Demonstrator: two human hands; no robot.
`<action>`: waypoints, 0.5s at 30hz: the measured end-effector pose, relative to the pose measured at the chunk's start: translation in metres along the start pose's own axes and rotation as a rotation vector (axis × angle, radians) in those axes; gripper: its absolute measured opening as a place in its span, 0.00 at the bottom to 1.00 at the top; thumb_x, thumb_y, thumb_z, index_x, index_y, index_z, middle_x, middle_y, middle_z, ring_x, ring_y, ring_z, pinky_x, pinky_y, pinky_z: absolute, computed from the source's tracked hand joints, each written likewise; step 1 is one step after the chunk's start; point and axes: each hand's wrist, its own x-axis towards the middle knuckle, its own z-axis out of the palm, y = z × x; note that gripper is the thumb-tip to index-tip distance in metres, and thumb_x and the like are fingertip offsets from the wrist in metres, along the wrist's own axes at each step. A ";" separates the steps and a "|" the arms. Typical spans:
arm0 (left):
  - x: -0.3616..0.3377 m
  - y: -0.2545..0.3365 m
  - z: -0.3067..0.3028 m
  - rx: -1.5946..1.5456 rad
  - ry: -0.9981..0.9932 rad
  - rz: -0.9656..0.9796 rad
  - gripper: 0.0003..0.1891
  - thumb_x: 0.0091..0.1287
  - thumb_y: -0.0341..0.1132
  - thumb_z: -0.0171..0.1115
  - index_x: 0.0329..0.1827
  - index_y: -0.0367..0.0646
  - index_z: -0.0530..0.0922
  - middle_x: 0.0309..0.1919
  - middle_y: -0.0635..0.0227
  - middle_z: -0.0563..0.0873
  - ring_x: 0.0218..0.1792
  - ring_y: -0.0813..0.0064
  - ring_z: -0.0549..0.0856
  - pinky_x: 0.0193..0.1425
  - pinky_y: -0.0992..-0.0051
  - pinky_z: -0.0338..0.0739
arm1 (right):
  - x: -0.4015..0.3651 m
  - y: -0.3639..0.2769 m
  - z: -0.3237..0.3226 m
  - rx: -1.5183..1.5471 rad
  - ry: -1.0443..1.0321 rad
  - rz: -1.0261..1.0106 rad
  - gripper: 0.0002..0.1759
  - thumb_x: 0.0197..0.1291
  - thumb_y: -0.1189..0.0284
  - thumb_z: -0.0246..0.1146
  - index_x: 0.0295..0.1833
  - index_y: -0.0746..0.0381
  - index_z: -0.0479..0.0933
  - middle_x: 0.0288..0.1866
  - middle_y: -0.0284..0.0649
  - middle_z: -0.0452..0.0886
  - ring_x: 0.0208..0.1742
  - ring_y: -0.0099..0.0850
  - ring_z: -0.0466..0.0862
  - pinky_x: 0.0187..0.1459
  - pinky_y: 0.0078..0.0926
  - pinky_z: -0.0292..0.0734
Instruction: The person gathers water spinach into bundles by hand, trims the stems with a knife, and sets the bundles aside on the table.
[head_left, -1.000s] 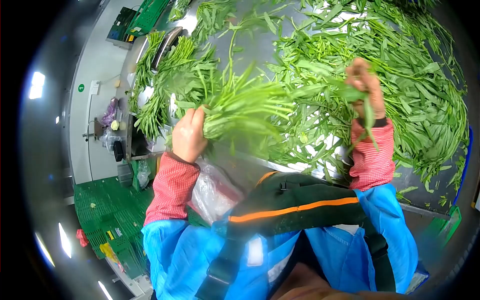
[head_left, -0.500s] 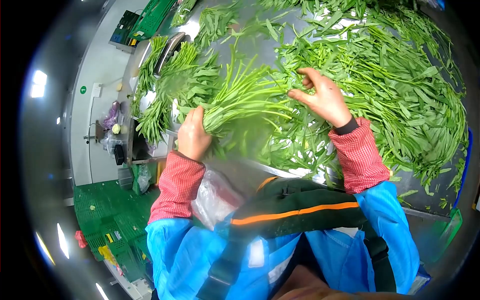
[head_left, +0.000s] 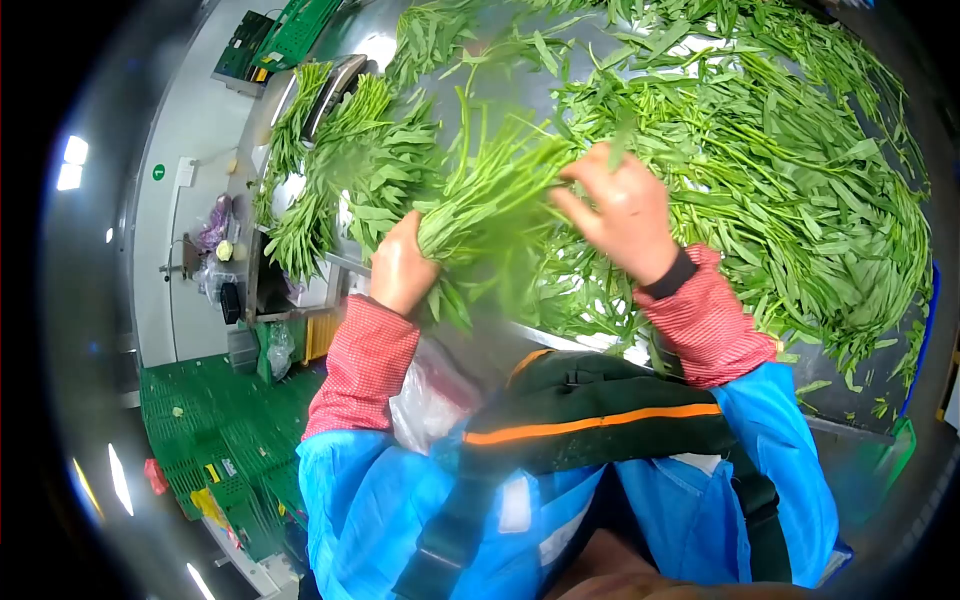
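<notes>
My left hand [head_left: 402, 268] is closed round the leafy part of a bunch of water spinach [head_left: 485, 205], whose pale green stems fan out to the right. At the stem ends, the thumb and forefinger of my right hand [head_left: 622, 210] close on some of the stems; motion blur softens the exact contact. Leaves of the bunch hang below my left fist. A large loose pile of water spinach [head_left: 780, 190] covers the metal table to the right, reaching close to my right hand.
Gathered bunches [head_left: 365, 150] lie at the left, beside a metal-edged device [head_left: 335, 95]. Green crates [head_left: 200, 410] stand at the lower left, with another green crate [head_left: 295, 35] at the upper left. A clear plastic bag [head_left: 430, 395] hangs near my body.
My right hand has moved left and closed from an open pose onto the stem ends. My left hand, still holding the bunch, has shifted slightly right.
</notes>
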 end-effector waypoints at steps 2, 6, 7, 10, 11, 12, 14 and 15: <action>0.001 0.006 0.002 0.018 -0.006 0.060 0.19 0.52 0.29 0.66 0.47 0.37 0.74 0.38 0.47 0.82 0.44 0.46 0.81 0.47 0.60 0.76 | 0.007 -0.015 0.011 -0.198 0.049 -0.151 0.12 0.46 0.65 0.71 0.34 0.58 0.79 0.37 0.37 0.76 0.39 0.35 0.78 0.36 0.32 0.76; 0.001 0.005 0.009 0.039 0.002 0.089 0.19 0.51 0.29 0.66 0.47 0.37 0.74 0.38 0.48 0.82 0.44 0.47 0.81 0.47 0.60 0.76 | 0.002 0.008 0.037 -0.172 -0.069 -0.273 0.07 0.51 0.71 0.68 0.34 0.61 0.78 0.35 0.39 0.76 0.36 0.33 0.78 0.36 0.30 0.75; 0.001 0.004 0.008 0.021 -0.006 0.074 0.19 0.51 0.30 0.66 0.47 0.38 0.74 0.38 0.49 0.82 0.44 0.47 0.81 0.47 0.60 0.76 | 0.002 0.012 0.034 0.024 -0.078 -0.114 0.07 0.53 0.71 0.67 0.35 0.61 0.78 0.34 0.39 0.77 0.35 0.33 0.79 0.36 0.31 0.75; -0.003 -0.005 0.008 -0.079 -0.031 -0.026 0.18 0.52 0.31 0.67 0.47 0.39 0.76 0.38 0.51 0.84 0.42 0.49 0.83 0.46 0.62 0.78 | -0.002 0.032 0.017 0.847 -0.146 0.379 0.05 0.62 0.72 0.61 0.41 0.60 0.76 0.29 0.35 0.80 0.25 0.25 0.78 0.28 0.25 0.72; -0.004 -0.007 0.008 -0.124 -0.036 -0.057 0.18 0.53 0.31 0.67 0.47 0.39 0.76 0.38 0.51 0.85 0.42 0.50 0.84 0.46 0.63 0.78 | 0.002 0.040 -0.015 1.073 -0.294 0.602 0.07 0.64 0.69 0.62 0.45 0.58 0.74 0.28 0.31 0.77 0.23 0.16 0.73 0.23 0.14 0.66; -0.005 -0.010 0.007 -0.170 -0.039 -0.089 0.18 0.53 0.31 0.67 0.47 0.39 0.77 0.38 0.51 0.85 0.42 0.51 0.84 0.46 0.65 0.78 | -0.003 0.054 -0.029 1.289 -0.193 0.680 0.07 0.64 0.70 0.61 0.47 0.56 0.74 0.27 0.30 0.76 0.21 0.14 0.69 0.19 0.10 0.60; -0.004 -0.031 0.012 -0.310 -0.063 -0.103 0.18 0.55 0.31 0.66 0.50 0.38 0.79 0.41 0.55 0.86 0.42 0.62 0.86 0.48 0.71 0.78 | -0.018 0.095 -0.048 1.675 -0.108 0.499 0.10 0.65 0.69 0.60 0.49 0.58 0.73 0.28 0.30 0.76 0.20 0.15 0.69 0.17 0.10 0.61; -0.004 -0.029 0.009 -0.365 -0.089 -0.125 0.18 0.56 0.31 0.66 0.51 0.37 0.78 0.42 0.56 0.86 0.42 0.65 0.85 0.49 0.72 0.77 | -0.020 0.103 -0.053 1.879 -0.088 0.383 0.11 0.64 0.68 0.60 0.50 0.59 0.73 0.29 0.31 0.77 0.20 0.17 0.71 0.18 0.11 0.63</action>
